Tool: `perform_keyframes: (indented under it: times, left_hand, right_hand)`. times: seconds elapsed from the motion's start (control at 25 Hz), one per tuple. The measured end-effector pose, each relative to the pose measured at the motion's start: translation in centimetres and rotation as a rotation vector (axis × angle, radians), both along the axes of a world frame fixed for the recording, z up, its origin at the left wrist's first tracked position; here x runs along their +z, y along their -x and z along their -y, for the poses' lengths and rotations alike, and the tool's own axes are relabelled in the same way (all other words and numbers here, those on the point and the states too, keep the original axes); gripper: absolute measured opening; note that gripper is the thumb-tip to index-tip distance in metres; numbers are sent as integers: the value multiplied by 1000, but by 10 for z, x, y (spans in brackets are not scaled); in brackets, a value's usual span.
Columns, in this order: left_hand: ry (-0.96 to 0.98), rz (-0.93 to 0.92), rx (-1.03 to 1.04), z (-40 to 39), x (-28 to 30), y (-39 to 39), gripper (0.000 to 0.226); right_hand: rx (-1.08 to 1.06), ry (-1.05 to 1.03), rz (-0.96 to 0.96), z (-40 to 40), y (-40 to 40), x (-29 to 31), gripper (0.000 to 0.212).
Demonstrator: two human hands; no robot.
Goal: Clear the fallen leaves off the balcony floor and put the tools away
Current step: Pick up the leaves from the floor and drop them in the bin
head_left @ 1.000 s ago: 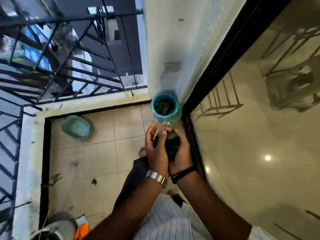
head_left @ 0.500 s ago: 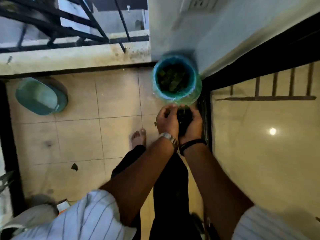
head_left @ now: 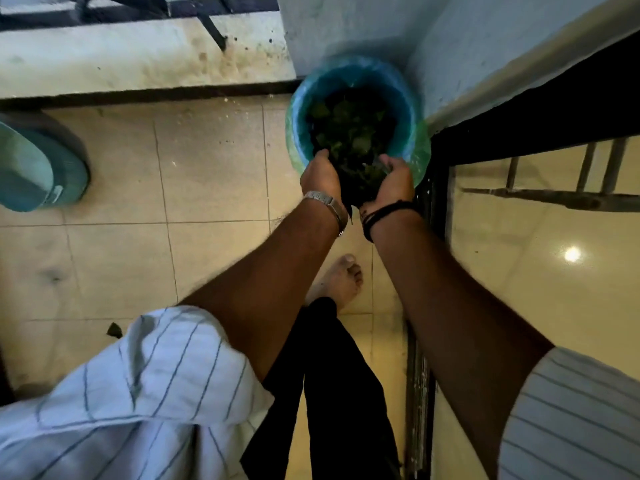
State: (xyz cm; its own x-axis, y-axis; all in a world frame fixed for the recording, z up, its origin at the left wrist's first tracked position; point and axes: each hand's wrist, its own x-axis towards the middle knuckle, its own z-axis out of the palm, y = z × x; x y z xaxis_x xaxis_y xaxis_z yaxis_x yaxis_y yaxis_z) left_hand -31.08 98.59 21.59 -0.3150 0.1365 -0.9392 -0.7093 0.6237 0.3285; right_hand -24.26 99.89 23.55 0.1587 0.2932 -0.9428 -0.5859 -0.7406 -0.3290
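A round bin with a blue-green liner stands in the balcony corner, with dark green leaves piled inside. Both my hands reach over its near rim, cupping a clump of fallen leaves between them. My left hand, with a metal watch at the wrist, curls round the clump from the left. From the right, my right hand, with a black band at the wrist, curls round it too. My fingertips are hidden in the leaves.
A teal basin lies on the tiles at the left edge. One dark leaf sits on the floor near my left sleeve. A stained parapet with railing runs along the back. The black door track borders the right.
My hands have carried the clump of leaves forward, from in front of the bin to over its near rim. The view has tilted down and closer to the bin.
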Motion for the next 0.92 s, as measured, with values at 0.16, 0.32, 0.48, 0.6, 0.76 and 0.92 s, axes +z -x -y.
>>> perform_keyframes:
  times: [0.16,0.32,0.48,0.6,0.76,0.92]
  left_hand:
    - [-17,56,90,-5,25,3,42]
    - [-78,131,151,-9,33,2,25]
    - [-217,277,297,-12,35,6,42]
    - [-364,384,223,-18,35,15,77]
    - [-413,122,-243,-25,13,28,65]
    - [-421,-657,-1656,-21,-61,54,68]
  right_hand:
    - [-54,-27,-28,-2,-4,0,30]
    - [-94,-44,-38,-12,2,3,30]
    - [-123,-100,-62,-17,5,4,42]
    - [-149,-129,-76,-24,4,2,45]
    - [-61,-187,-39,-48,8,-16,44]
    - [1087,-349,583,-70,12,-88,54]
